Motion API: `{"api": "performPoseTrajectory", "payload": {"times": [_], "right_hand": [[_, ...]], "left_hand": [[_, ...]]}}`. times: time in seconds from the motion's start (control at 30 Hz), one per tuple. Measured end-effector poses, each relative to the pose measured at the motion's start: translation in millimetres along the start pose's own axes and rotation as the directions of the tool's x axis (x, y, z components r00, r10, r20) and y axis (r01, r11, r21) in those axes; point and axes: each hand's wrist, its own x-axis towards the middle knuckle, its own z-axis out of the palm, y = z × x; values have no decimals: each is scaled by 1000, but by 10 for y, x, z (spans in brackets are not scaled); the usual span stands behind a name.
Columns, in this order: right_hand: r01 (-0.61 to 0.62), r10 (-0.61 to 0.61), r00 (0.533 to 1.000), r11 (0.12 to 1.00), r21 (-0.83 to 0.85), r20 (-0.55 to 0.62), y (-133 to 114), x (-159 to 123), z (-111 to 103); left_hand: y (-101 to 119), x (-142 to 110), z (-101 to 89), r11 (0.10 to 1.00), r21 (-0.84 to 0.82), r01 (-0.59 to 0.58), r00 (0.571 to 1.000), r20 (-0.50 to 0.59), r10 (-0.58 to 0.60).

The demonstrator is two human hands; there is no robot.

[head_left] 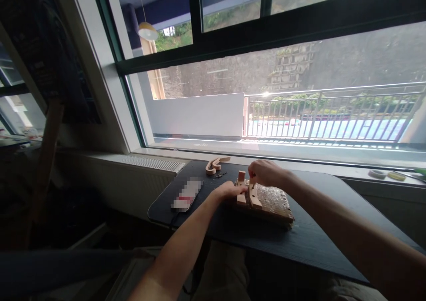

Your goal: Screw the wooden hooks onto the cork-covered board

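Two curved light-wood pieces lie side by side on a thick, rough-surfaced board (273,199). My left hand (228,190) grips the left wooden piece (241,199), its thumb across the middle and its other fingers mostly hidden. Over the upper end of the right wooden piece (254,199), which has small dark holes, my right hand (264,173) is closed with the fingers pinched downward. Whatever sits in that pinch is too small to make out.
The dark table (213,225) stands against a window sill. Behind my left hand are more curved wooden pieces (213,164) and several small screw-like bits (220,175). A blurred-out phone-like object (187,196) with a cable lies left. Tape rolls (377,174) sit on the right sill.
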Motion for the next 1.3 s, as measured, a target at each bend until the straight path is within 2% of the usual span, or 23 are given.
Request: {"api": "performPoseTrajectory", "payload": {"times": [0.1, 0.23, 0.27, 0.33, 0.4, 0.5, 0.6, 0.67, 0.77, 0.9, 1.0, 1.1, 1.3], "right_hand": [[53, -58, 994, 997, 52, 90, 130, 195, 13], [94, -112, 978, 989, 110, 177, 223, 325, 8], [98, -122, 972, 988, 122, 200, 238, 345, -6], [107, -138, 961, 985, 138, 240, 268, 384, -46], [130, -163, 947, 983, 132, 277, 297, 430, -86], [200, -226, 921, 973, 111, 319, 343, 511, -105], [244, -268, 902, 963, 114, 337, 400, 580, -68], [249, -266, 896, 964, 95, 355, 437, 609, -30], [227, -219, 888, 973, 28, 404, 461, 636, -9], [192, -157, 862, 981, -24, 483, 425, 663, -97], [287, -256, 854, 958, 2, 453, 405, 665, -179], [412, -380, 821, 911, 18, 426, 411, 646, -179], [411, -321, 805, 908, -77, 499, 397, 591, -38]], "left_hand": [[148, 43, -36, 981, 191, 15, 999, -38, -7], [320, -5, 6, 949, 316, -12, 999, -31, 23], [350, -12, 35, 928, 364, -81, 997, 42, 71], [377, -2, 107, 914, 356, -195, 974, 180, 138], [359, 38, 179, 912, 342, -226, 961, 230, 152], [269, 110, 249, 930, 319, -181, 963, 251, 101], [167, 144, 268, 965, 259, -48, 959, 283, -28], [121, 146, 278, 965, 263, -2, 957, 280, -75], [102, 148, 312, 941, 335, -41, 974, 225, -38], [152, 159, 349, 894, 438, -96, 975, 223, -4], [200, 157, 342, 871, 484, -88, 974, 224, -25], [235, 153, 324, 861, 504, -71, 973, 226, -52], [291, 135, 333, 822, 563, -83, 969, 238, -66]]}}
